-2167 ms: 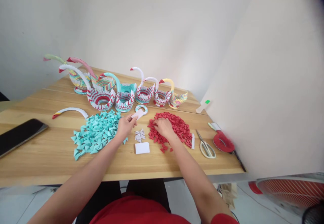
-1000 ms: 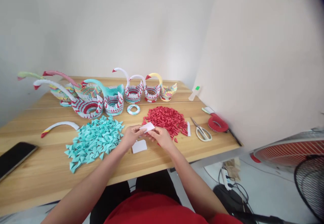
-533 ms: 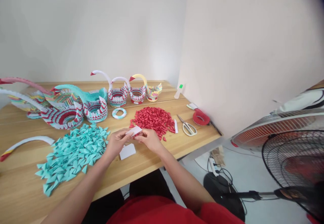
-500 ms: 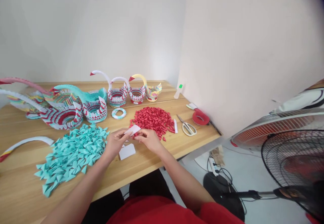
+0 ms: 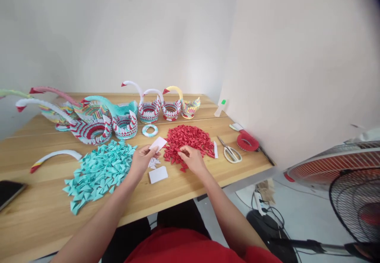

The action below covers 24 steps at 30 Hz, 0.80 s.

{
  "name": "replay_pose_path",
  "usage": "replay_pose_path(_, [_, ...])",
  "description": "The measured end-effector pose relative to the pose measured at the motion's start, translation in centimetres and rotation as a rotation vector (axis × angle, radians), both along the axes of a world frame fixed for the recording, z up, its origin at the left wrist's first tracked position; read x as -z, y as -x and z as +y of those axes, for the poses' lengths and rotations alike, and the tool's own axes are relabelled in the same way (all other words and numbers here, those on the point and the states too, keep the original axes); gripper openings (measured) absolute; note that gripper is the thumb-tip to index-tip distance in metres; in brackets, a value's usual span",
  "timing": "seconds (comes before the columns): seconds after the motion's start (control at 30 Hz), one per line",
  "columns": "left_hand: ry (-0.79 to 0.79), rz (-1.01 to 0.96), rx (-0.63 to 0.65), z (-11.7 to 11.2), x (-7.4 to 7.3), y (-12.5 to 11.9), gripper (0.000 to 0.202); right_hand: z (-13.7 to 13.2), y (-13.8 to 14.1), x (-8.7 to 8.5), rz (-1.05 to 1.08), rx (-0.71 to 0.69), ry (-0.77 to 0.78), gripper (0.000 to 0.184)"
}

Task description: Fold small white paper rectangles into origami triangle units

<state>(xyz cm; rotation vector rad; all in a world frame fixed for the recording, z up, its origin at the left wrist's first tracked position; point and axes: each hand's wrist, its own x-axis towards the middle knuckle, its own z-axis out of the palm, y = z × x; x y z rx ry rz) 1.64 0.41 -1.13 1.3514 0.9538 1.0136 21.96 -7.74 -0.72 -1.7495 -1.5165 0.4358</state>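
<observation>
Wooden table, mid-frame. Left hand pinches a white paper slip, raised just left of the red pile. Right hand has its fingertips on that pile's near edge; we cannot tell whether it grips a piece. Teal pile lies lower left.

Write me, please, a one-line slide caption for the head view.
The left hand pinches a white paper slip while the right hand touches the red folded-paper pile.

L hand pinching, R hand prob open
</observation>
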Motion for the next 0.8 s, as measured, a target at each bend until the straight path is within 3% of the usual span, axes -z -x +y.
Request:
replay_pose_path(0.33, [0.015,-0.010,0.031,-0.2,-0.3,0.1,0.036,-0.3,-0.3,-0.1,-0.123,0.053,-0.007,0.013])
replay_pose_path(0.43, [0.019,-0.020,0.010,0.0,-0.1,0.3,0.034,-0.5,-0.8,-0.3,-0.071,0.056,0.044,0.016])
replay_pose_path(0.57, [0.005,-0.029,0.014,0.2,0.1,0.3,0.033,-0.8,-1.5,0.0,0.057,-0.029,0.068,0.036])
replay_pose_path(0.67, [-0.005,-0.030,0.018,0.2,0.1,0.4,0.033,-0.9,-1.9,0.5,0.146,-0.072,0.045,0.032])
replay_pose_path(0.8, [0.003,-0.040,-0.005,0.2,-0.2,0.4,0.033,-1.1,-2.3,0.6,0.154,0.009,0.000,0.028])
